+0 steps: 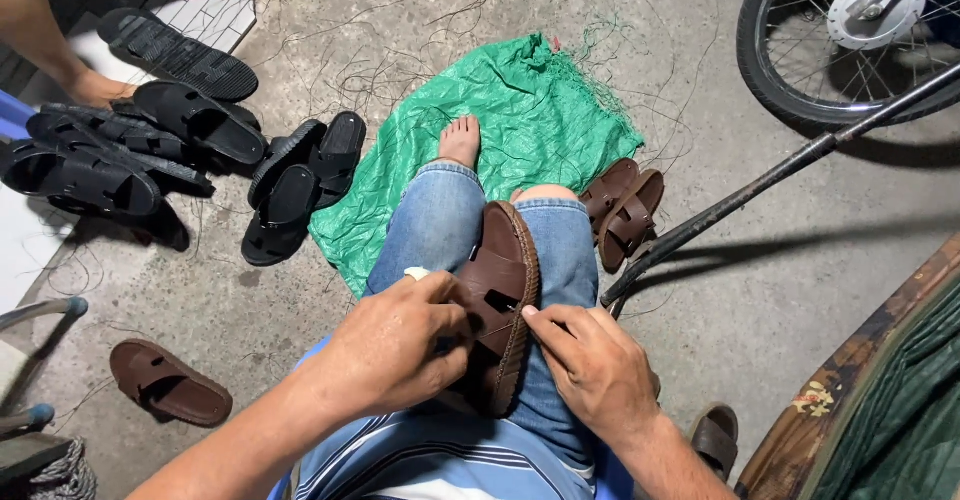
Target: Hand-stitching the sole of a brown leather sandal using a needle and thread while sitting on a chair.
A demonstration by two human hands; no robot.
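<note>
A brown sandal is held on the lap; its strap side is clasped by the left grip; its stitched edge is pinched by the right grip, just beside; a green sack lies beyond.

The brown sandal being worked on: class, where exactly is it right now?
In the head view, the brown sandal lies centre frame on the person's lap, across the jeans, gripped between the left hand and right hand.
</note>
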